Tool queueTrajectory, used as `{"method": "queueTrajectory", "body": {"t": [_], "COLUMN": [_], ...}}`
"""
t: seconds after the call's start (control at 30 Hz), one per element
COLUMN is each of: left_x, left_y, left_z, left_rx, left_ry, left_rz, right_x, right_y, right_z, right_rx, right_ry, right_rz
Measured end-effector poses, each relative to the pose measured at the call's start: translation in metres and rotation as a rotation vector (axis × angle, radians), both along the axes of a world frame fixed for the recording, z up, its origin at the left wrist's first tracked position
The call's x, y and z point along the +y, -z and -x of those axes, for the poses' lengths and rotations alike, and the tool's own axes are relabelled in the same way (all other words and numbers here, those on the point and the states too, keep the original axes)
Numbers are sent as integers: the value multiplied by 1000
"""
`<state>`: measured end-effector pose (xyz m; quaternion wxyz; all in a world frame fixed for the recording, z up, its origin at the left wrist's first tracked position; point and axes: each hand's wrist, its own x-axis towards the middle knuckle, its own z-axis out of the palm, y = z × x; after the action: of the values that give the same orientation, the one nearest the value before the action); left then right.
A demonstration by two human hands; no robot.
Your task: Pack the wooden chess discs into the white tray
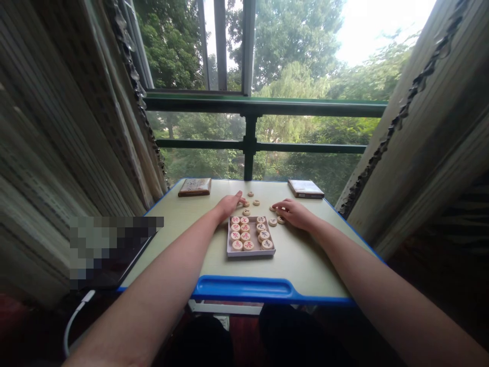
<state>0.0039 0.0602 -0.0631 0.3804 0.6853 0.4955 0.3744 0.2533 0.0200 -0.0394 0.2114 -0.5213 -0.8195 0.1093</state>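
A shallow white box (251, 253) of round wooden Chinese chess pieces stands on the table, with red-marked pieces (245, 236) in two columns at its left and dark-marked pieces (266, 244) along its right side. Between these columns a strip of the box floor shows. My left hand (229, 205) is beyond the box's far left corner, thumb raised apart, fingertips touching a loose piece (246, 204). My right hand (297, 213) lies low over the table at the right, fingers stretched out, their tips at a loose piece (272, 208). Pieces under its fingers are partly hidden.
More loose pieces (256, 203) lie beyond the box, and one (272, 222) lies beside its right corner. Two flat boxes (194, 187) (305, 188) rest at the table's far corners. A blue tray groove (244, 288) edges the near side. A white cable (72, 318) hangs at left.
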Motion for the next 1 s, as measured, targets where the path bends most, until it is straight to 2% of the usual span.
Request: {"method": "queueTrajectory", "body": {"t": [0.17, 0.33, 0.43, 0.53, 0.67, 0.8, 0.9, 1.0], "left_x": [-4, -19, -22, -27, -55, -94, -112, -117], "left_y": [-4, -12, -13, -17, -28, -33, -31, -27], "left_z": [-2, 2, 6, 8, 10, 22, 38, 53], "left_rx": [18, 163, 141, 147, 246, 477, 543, 579], "left_ry": [-54, -268, -379, -420, -467, -712, -796, -854], "left_rz": [-31, -149, -90, -40, -67, -211, -154, -69], "right_x": [2, 5, 6, 5, -1, -11, -19, -25], "right_y": [2, 4, 4, 2, -2, 0, 3, 3], "right_z": [0, -1, 0, 3, 8, 11, 12, 12], "right_rx": [34, 77, 72, 56, 38, 52, 69, 66], "right_ry": [-5, 13, 13, 40, 165, 248, 254, 243], "right_rz": [-11, 6, 20, 16, 47, 28, -1, -31]}}
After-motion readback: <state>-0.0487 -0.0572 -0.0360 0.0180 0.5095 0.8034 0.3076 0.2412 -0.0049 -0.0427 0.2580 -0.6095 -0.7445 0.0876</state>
